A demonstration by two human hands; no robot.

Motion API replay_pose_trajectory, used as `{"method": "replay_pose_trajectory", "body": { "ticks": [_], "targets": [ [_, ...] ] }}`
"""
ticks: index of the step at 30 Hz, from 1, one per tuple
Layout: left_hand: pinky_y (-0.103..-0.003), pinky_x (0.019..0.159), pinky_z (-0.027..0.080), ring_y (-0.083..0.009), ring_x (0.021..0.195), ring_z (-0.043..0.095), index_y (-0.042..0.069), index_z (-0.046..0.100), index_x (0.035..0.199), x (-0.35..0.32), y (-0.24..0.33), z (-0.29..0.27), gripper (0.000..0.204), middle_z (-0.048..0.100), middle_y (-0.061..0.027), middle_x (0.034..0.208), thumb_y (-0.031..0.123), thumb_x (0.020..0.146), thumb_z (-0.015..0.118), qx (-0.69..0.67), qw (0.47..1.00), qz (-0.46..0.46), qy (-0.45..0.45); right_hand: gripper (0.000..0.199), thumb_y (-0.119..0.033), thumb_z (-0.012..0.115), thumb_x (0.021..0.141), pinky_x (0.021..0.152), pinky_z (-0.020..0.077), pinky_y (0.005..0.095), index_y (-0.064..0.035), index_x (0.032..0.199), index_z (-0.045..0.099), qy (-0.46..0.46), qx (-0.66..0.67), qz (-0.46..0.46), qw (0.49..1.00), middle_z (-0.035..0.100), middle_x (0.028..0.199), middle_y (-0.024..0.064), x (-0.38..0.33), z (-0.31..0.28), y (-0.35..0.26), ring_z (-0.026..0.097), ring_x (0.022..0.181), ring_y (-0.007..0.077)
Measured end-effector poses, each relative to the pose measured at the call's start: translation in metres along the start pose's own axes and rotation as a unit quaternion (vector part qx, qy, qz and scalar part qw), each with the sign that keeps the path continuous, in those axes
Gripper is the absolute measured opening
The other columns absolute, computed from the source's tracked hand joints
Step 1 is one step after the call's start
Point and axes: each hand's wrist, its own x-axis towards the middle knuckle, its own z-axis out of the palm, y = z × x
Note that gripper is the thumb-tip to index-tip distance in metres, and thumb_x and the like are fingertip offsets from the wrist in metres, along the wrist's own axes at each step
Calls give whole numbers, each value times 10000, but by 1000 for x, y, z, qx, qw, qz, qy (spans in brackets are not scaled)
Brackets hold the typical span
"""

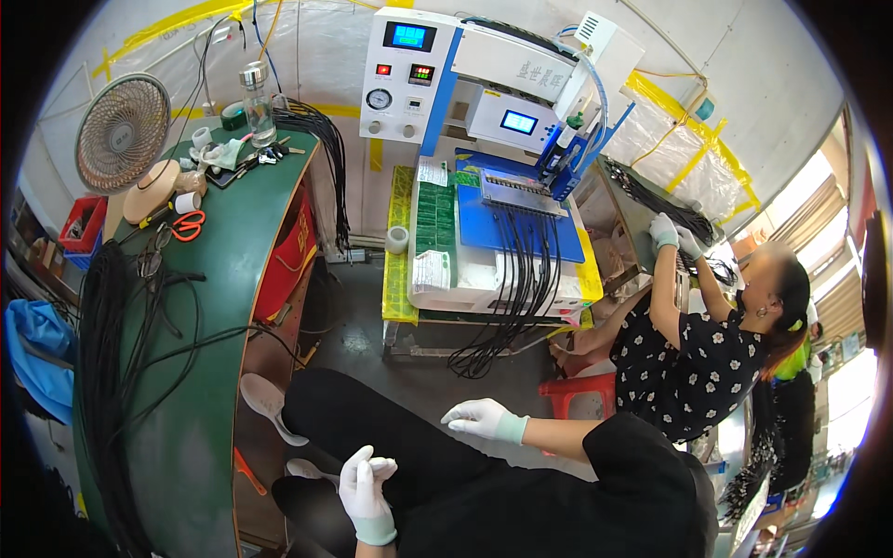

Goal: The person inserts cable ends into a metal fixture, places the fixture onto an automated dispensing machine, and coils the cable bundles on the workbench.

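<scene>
My left hand (366,495), in a white glove, is raised over my lap at the lower middle. Its fingers are curled in with the tips close together; whatever lies between them, if anything, is too small to make out. Over my thigh, further right, my white-gloved right hand (486,419) holds nothing, its fingers loosely extended. Neither hand touches the machine (502,121) ahead of me. On the machine's blue bed (565,240) sits a metal fixture (516,193) with a row of black cables (526,251) hanging from it over the front edge.
A green table (200,372) on the left carries a long bundle of black cables (98,372), orange-handled scissors (189,224), a fan (123,133) and a glass bottle (258,102). At right, a gloved co-worker (707,363) sits on a red stool (579,395) handling cables at another bench.
</scene>
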Motion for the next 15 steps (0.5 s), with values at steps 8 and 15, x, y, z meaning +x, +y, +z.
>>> {"method": "replay_pose_trajectory", "body": {
  "ticks": [8,15],
  "targets": [
    [-365,843,574,-201,890,688,-29,568,1270,-1,0,-1,312,696,-93,963,185,1057,488,-6,1000,7,-1,297,-281,615,992,931,534,338,-78,1191,702,-1,-10,-1,1000,722,1092,81,1,2,-3,693,1023,211],
    [-363,843,571,-199,893,687,-29,566,1268,0,-2,1,314,697,-96,966,191,1056,496,-1,1000,8,-6,300,-282,607,996,932,532,337,-78,1199,696,-1,-6,-4,1000,721,1094,85,-2,2,4,692,1024,215]
  ]
}}
